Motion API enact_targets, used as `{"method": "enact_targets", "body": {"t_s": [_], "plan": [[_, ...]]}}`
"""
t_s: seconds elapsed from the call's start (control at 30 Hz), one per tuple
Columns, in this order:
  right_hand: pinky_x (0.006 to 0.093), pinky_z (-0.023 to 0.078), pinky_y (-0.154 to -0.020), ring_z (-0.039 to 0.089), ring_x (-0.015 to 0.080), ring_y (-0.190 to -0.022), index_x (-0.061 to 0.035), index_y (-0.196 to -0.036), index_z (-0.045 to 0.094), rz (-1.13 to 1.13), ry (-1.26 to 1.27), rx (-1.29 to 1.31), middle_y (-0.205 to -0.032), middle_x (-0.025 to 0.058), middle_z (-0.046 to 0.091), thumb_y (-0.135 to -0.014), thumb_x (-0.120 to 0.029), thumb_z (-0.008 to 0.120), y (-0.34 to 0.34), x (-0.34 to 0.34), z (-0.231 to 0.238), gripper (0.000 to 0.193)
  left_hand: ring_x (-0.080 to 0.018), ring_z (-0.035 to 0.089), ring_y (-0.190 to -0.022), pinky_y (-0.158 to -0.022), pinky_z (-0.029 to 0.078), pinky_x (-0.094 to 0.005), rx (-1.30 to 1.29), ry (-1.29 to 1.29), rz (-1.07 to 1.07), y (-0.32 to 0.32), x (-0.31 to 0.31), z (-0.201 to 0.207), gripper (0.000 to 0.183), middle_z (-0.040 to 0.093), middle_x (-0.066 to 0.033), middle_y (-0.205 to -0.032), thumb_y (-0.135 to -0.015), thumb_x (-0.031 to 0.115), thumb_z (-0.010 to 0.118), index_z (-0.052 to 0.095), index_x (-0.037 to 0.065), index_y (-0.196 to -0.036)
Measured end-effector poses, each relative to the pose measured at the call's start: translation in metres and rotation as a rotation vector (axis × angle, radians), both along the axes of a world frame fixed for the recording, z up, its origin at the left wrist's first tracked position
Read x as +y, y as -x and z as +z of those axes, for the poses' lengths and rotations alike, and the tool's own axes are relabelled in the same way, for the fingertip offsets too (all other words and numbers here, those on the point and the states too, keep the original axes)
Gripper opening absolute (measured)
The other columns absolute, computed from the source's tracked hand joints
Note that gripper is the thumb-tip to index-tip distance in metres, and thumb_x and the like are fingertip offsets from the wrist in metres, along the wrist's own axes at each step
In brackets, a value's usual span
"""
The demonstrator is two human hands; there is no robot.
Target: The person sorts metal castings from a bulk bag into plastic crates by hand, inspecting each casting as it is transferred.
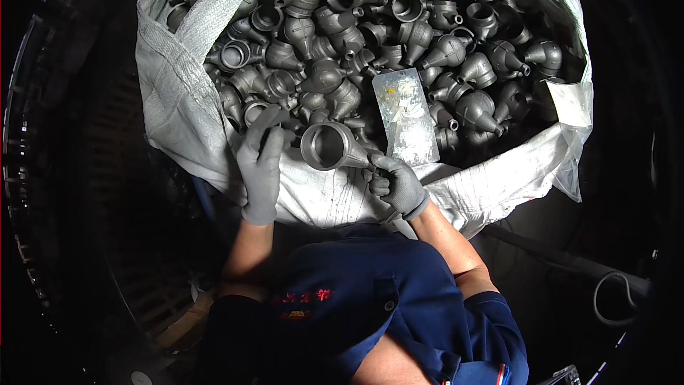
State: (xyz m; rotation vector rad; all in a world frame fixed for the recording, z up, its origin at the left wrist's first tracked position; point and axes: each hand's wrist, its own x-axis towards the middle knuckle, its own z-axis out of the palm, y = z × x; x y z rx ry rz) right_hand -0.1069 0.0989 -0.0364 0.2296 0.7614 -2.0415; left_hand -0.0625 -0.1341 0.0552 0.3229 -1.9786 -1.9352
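A dark grey metal casting (348,150) hangs over the near edge of the big white bag. It has a wide round mouth, turned to the left, and narrows to a stem. Gloved in grey, my right hand (399,187) is closed around that stem. My left hand (261,167), in a matching glove, is held to the left of the casting with its fingers apart and nothing in it. Its fingertips are over the heap of similar castings (324,75). Below my right wrist a pale, narrow, pointed piece (405,227) sticks out; I cannot make out its kind.
The open woven bag (178,114) surrounds the heap, its rim folded outward. A scuffed flat metal plate (405,117) lies on the castings, right of centre. A clear plastic pouch (570,160) hangs at the bag's right side. Lower right are a dark bar and a looped cable (598,299).
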Motion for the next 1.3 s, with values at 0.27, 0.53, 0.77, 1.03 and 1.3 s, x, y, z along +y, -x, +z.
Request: {"method": "enact_targets", "body": {"t_s": [0.27,0.53,0.77,1.03,1.3], "plan": [[0.019,0.022,-0.034,0.03,0.0052,-0.038,-0.0082,-0.095,0.053,-0.006,0.096,-0.209,-0.066,0.0056,0.054,-0.096,-0.033,0.048,-0.002,-0.008,0.0,0.025,-0.0159,0.049,-0.12,-0.102,0.038,-0.0265,0.052,-0.608,-0.191,0.013,-0.018,-0.072,0.038,0.052,-0.0121,-0.131,-0.091,-0.004,0.039,0.047,-0.006,-0.128],[0.0188,0.025,-0.038,0.031,0.0061,-0.041,-0.0066,-0.089,0.054,-0.053,-0.372,0.271,-0.065,0.0055,0.053,-0.097,-0.038,0.045,-0.008,-0.011,0.023,0.034,-0.0115,0.059,-0.084,-0.071,0.048,-0.0202,-0.062,-0.473,-0.098,0.003,-0.015,-0.056,0.032,0.061,-0.0094,-0.112,-0.089,-0.004,0.049,0.057,-0.002,-0.12],[0.0181,0.029,-0.043,0.037,0.0057,-0.049,0.0011,-0.126,0.048,-0.059,-0.277,0.356,-0.076,0.0083,0.059,-0.098,-0.031,0.044,-0.007,-0.006,0.019,0.043,-0.0128,0.06,-0.086,-0.079,0.049,-0.0256,-0.005,-0.537,-0.1,0.001,-0.009,-0.054,0.031,0.062,-0.0082,-0.104,-0.09,0.001,0.052,0.055,-0.001,-0.121],[0.0172,0.029,-0.044,0.037,0.0052,-0.05,-0.0053,-0.139,0.037,-0.043,-0.135,0.167,-0.078,0.0072,0.056,-0.099,-0.025,0.042,-0.01,-0.007,0.007,0.045,-0.0177,0.062,-0.094,-0.089,0.046,-0.0299,0.076,-0.384,-0.147,-0.003,0.002,-0.034,0.034,0.059,-0.0121,-0.118,-0.09,0.005,0.054,0.053,-0.001,-0.124],[0.0177,0.03,-0.041,0.04,0.0058,-0.049,0.0,-0.104,0.053,-0.051,-0.031,0.081,-0.074,0.007,0.057,-0.097,-0.028,0.045,-0.011,-0.006,-0.007,0.03,-0.0234,0.054,-0.114,-0.102,0.036,-0.0361,0.171,-0.463,-0.289,-0.005,0.001,-0.029,0.041,0.052,-0.0173,-0.129,-0.086,0.003,0.051,0.049,-0.002,-0.127]]}}
